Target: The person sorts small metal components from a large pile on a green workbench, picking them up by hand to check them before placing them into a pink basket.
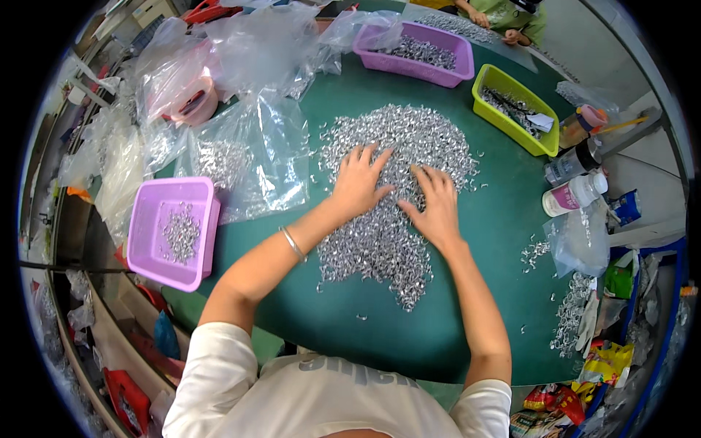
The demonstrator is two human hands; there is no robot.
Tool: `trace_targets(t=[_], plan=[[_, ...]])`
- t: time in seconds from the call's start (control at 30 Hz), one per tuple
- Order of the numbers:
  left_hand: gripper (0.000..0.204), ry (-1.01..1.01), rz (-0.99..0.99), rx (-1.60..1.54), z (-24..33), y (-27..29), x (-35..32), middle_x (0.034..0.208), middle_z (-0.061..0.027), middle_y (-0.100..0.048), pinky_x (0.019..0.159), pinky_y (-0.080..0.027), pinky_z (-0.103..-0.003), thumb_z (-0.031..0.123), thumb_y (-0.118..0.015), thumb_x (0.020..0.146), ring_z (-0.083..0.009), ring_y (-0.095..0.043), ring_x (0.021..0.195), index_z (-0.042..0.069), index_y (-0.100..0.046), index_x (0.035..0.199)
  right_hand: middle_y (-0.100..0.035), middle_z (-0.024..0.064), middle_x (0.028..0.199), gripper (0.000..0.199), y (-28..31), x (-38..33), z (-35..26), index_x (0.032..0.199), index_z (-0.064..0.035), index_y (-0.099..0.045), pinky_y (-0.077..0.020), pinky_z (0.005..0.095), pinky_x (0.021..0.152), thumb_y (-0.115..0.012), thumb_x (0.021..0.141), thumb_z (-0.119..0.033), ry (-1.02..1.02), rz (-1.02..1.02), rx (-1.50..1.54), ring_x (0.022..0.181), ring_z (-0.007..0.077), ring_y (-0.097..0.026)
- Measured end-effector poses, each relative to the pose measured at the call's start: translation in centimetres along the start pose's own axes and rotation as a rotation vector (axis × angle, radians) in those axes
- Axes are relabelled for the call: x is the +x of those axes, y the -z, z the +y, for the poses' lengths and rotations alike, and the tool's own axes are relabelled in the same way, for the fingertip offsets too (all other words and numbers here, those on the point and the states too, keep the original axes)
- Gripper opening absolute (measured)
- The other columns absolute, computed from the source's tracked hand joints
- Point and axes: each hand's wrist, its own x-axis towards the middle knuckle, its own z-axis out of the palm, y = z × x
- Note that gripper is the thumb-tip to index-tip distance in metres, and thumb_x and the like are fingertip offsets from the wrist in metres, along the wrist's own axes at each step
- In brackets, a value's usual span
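Head view: both hands, left (358,182), right (437,204), spread flat (fingers splayed) on metal-piece heap (387,219); heap runs near-to-far.

White short-sleeved T-shirt (307,398), grey lettering on chest; thin silver bangle (293,243) on left wrist; forearms bare

This is a small workshop for hand sorting or assembly work, not a home. A large green surface (496,241) carries a big heap of small silver metal parts (394,190), far too many for private use. Around it stand plastic sorting bins — a purple bin (157,259) on the left with a few parts inside, another purple bin (416,51) and a yellow-green bin (511,109) at the far side. Clear plastic bags (248,139) lie piled on the left. Another person (504,14) works at the far edge, and bottles (573,182) and snack packets (606,361) crowd the right side.
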Motion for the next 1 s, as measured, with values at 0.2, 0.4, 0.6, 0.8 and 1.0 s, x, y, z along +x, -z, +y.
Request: trace_targets(t=[0.2,0.4,0.6,0.8,1.0], plan=[[0.059,0.023,0.083,0.009,2.2,1.0,-2.8,0.127,-0.021,-0.032,0.093,-0.027,-0.054,0.024,-0.065,0.073,-0.038,-0.03,0.118,0.008,-0.039,0.123,-0.036,0.0152,0.128,0.06,2.2,-4.4,-1.2,0.12,-0.0125,-0.047,-0.0265,0.0492,0.096,-0.068,0.069,-0.034,0.089,-0.199,0.102,0.118,0.0383,-0.03],[0.049,0.017,-0.274,0.041,6.1,2.4,-10.6,0.133,-0.015,-0.029,0.1,-0.018,-0.054,0.032,-0.051,0.084,-0.0378,-0.021,0.125,0.008,-0.04,0.125,-0.036,0.0132,0.127,0.053,3.7,-10.6,-4.5,0.118,-0.0127,-0.049,-0.0255,0.0517,0.096,-0.067,0.07,-0.027,0.253,-0.405,0.051,0.121,0.0364,-0.028],[0.05,-0.078,-0.281,0.083,8.1,3.6,-15.0,0.129,-0.014,-0.034,0.1,-0.023,-0.051,0.028,-0.057,0.079,-0.0391,-0.023,0.124,0.003,-0.043,0.12,-0.041,0.0101,0.122,0.042,5.2,-14.2,-3.9,0.111,-0.0102,-0.052,-0.0289,0.0487,0.095,-0.065,0.072,-0.02,0.419,-0.412,0.037,0.118,0.0327,-0.032],[0.051,-0.086,-0.275,-0.06,9.6,4.7,-18.1,0.129,-0.0132,-0.033,0.1,-0.024,-0.052,0.022,-0.062,0.075,-0.0391,-0.023,0.124,0.005,-0.043,0.119,-0.043,0.0094,0.12,0.04,6.2,-16.0,-5.1,0.109,-0.0118,-0.054,-0.0268,0.0514,0.095,-0.066,0.071,-0.022,0.223,-0.281,0.195,0.118,0.0321,-0.032],[0.058,-0.034,-0.303,0.068,9.6,4.4,-18.5,0.135,-0.0111,-0.026,0.097,-0.019,-0.061,0.025,-0.063,0.074,-0.0385,-0.019,0.126,0.016,-0.039,0.126,-0.045,0.0076,0.117,0.033,4.7,-17.2,-4.9,0.104,-0.0121,-0.056,-0.0249,0.0545,0.095,-0.063,0.072,-0.018,0.268,-0.277,0.011,0.117,0.0301,-0.034]])
